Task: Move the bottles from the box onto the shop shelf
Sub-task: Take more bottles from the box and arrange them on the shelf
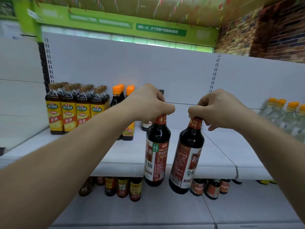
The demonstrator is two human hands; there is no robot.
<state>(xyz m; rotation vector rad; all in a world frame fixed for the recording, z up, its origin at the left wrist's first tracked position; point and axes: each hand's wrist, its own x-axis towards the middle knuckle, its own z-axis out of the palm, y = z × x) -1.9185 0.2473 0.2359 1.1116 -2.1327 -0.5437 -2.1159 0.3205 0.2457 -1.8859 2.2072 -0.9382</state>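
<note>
While the left hand (151, 104) curls its fingers round the neck of the left bottle (156, 152), the right hand (219, 109) grips the right bottle (186, 159) likewise. Both hang just apart before the shelf (128, 154) edge, the right one tilted.

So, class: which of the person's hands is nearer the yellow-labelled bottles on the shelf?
Left. The left hand lies right of the yellow-labelled bottles; the right hand is farther right.
</note>
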